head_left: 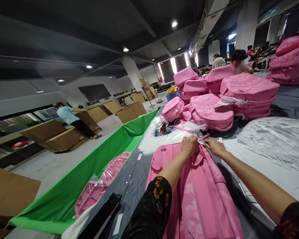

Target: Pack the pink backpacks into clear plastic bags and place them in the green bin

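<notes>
A pink backpack lies on the table in front of me, its straps facing up and its top end away from me. My left hand is closed at the top of the pack, with its fingers bent round the pink top handle. Close by on the right, my right hand pinches at a small silvery piece by the top edge; what exactly it is cannot be made out. A bit of red shows between the hands. Clear plastic lies just beyond them.
Several pink bags are heaped ahead, with another stack at far right. White sheets and plastic bags lie right. A green fabric bin holds wrapped pink bags. A black object sits at the table edge. A person bends over cartons.
</notes>
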`<state>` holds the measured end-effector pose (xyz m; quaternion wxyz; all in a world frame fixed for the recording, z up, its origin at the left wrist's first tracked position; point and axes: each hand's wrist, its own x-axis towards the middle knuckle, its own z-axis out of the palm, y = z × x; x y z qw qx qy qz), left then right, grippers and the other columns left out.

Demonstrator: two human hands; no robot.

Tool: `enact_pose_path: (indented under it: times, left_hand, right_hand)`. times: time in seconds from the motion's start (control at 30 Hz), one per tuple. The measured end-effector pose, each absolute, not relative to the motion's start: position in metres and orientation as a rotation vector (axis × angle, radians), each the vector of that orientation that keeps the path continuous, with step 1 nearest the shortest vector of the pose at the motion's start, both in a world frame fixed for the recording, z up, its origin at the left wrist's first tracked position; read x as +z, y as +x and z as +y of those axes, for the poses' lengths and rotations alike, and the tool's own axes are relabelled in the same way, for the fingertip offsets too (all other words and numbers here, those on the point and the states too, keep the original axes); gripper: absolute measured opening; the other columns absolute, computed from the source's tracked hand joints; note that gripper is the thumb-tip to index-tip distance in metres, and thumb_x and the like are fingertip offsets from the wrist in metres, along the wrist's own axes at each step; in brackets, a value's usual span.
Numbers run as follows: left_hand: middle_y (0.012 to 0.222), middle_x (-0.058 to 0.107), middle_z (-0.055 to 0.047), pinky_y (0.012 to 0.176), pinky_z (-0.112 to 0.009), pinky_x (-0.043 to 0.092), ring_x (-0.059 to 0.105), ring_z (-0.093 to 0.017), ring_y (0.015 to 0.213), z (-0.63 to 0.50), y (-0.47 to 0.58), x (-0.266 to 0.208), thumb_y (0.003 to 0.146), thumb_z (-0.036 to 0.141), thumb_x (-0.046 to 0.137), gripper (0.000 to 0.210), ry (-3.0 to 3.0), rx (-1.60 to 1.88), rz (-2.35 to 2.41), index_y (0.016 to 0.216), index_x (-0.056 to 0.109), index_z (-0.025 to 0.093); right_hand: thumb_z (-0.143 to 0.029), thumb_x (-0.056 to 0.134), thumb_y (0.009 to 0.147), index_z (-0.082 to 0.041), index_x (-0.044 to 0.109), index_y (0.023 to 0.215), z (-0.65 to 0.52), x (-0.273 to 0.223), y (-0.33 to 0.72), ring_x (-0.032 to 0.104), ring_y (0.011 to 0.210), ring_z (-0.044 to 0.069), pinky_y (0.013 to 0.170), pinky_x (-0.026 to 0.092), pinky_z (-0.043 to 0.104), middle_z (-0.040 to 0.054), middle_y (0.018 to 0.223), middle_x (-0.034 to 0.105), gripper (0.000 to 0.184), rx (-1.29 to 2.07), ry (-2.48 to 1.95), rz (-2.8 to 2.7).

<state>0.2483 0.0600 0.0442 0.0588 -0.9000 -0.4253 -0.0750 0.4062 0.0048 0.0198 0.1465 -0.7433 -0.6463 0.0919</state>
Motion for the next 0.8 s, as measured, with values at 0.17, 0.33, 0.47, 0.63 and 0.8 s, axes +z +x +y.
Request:
enact_pose_path:
  times: [0.17,0.33,0.47,0.63,0.8]
  left_hand:
    - [0.115,0.071,-0.009,0.089,-0.036,0.040,0.067,-0.021,0.105,0.059,0.247,0.044,0.107,0.018,0.041,0.027,-2.728,-0.224,-1.277,0.112,0.067,0.018]
    - [0.114,0.071,-0.009,0.090,-0.036,0.040,0.067,-0.022,0.105,0.056,0.248,0.047,0.107,0.017,0.040,0.028,-2.734,-0.225,-1.274,0.112,0.067,0.017]
    - [0.113,0.071,-0.010,0.089,-0.037,0.040,0.068,-0.022,0.104,0.056,0.247,0.048,0.106,0.017,0.041,0.027,-2.743,-0.237,-1.275,0.112,0.067,0.016]
    - [0.110,0.071,-0.010,0.088,-0.038,0.040,0.068,-0.023,0.100,0.059,0.246,0.042,0.105,0.015,0.044,0.023,-2.763,-0.300,-1.273,0.108,0.067,0.015]
    - [0.102,0.072,-0.008,0.086,-0.036,0.041,0.067,-0.021,0.092,0.062,0.257,0.043,0.102,0.012,0.048,0.020,-2.779,-0.452,-1.294,0.097,0.067,0.016]
  right_hand:
    - [-0.039,0.047,0.104,-0.029,0.074,0.116,0.006,0.019,0.408,0.071,0.105,0.025,0.070,0.044,0.027,0.0059,0.116,0.077,0.032,0.262,-2.128,-1.884]
    - [-0.038,0.049,0.103,-0.027,0.074,0.115,0.004,0.025,0.405,0.070,0.103,0.025,0.071,0.043,0.028,0.0077,0.112,0.077,0.029,0.158,-2.130,-1.937]
    - [-0.033,0.054,0.102,-0.025,0.073,0.110,0.004,0.026,0.404,0.066,0.106,0.026,0.072,0.043,0.029,0.0089,0.110,0.076,0.022,0.045,-2.110,-1.994]
    - [-0.034,0.056,0.101,-0.023,0.072,0.107,0.007,0.022,0.408,0.065,0.104,0.026,0.072,0.045,0.029,0.0102,0.106,0.075,0.020,-0.022,-2.052,-2.048]
    - [-0.034,0.052,0.102,-0.023,0.072,0.103,0.011,0.018,0.409,0.065,0.101,0.026,0.070,0.045,0.029,0.0100,0.100,0.075,0.023,-0.064,-1.976,-2.017]
